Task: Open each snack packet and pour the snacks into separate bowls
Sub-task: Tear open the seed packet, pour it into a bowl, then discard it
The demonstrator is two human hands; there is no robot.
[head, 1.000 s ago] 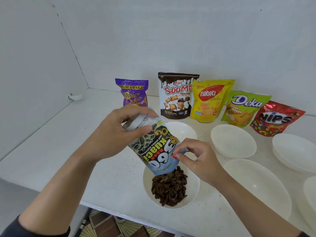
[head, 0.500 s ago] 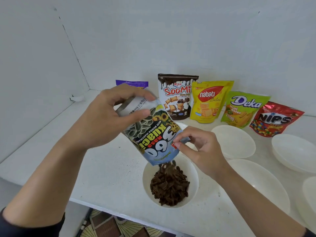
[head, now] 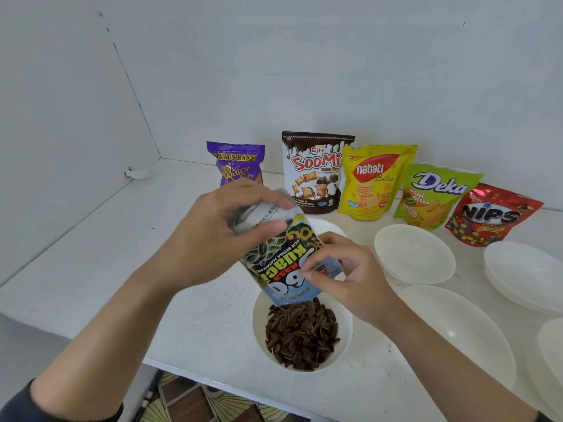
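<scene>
The left hand [head: 210, 239] holds the upended seed packet [head: 283, 263], the right hand [head: 350, 278] pinches its side, over the seed bowl [head: 257, 318] at the front edge of the white tabletop [head: 106, 269]; empty bowls [head: 414, 254] crowd right.

Left hand [head: 210, 239] grips the packet [head: 274, 263] high — right hand [head: 353, 275] pinches lower.
</scene>
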